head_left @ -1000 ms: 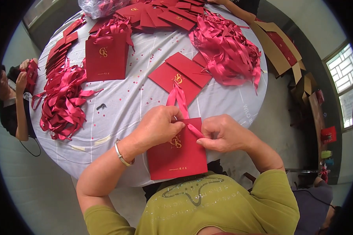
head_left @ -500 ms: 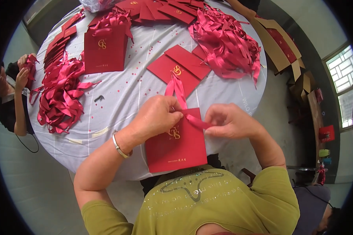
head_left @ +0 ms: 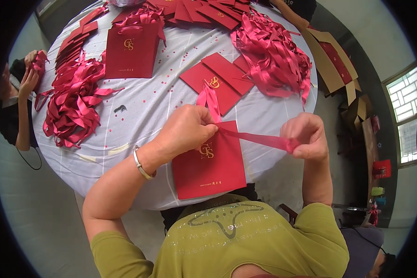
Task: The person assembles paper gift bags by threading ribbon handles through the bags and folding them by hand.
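A red paper bag (head_left: 209,171) with gold print lies flat at the table's near edge, in front of my body. My left hand (head_left: 185,129) pinches it at its top edge, where a pink-red satin ribbon comes out. My right hand (head_left: 306,135) grips the free end of that ribbon (head_left: 257,138) and holds it taut out to the right. A loop of ribbon (head_left: 210,99) stands up beyond the bag's top edge. Just past it lie several flat red bags (head_left: 220,74), partly overlapping. The exact spot under my left fingertips is hidden.
Ribbon heaps lie at left (head_left: 72,113) and right (head_left: 273,60) on the white-covered round table (head_left: 139,125). A standing red bag (head_left: 130,53) and piled bags (head_left: 190,11) are farther back. A co-worker's hands (head_left: 30,74) are at left. A carton (head_left: 329,58) stands at right.
My right hand has moved right and slightly up, drawing the ribbon out into a long straight stretch. My left hand keeps its pinch at the bag's top edge.
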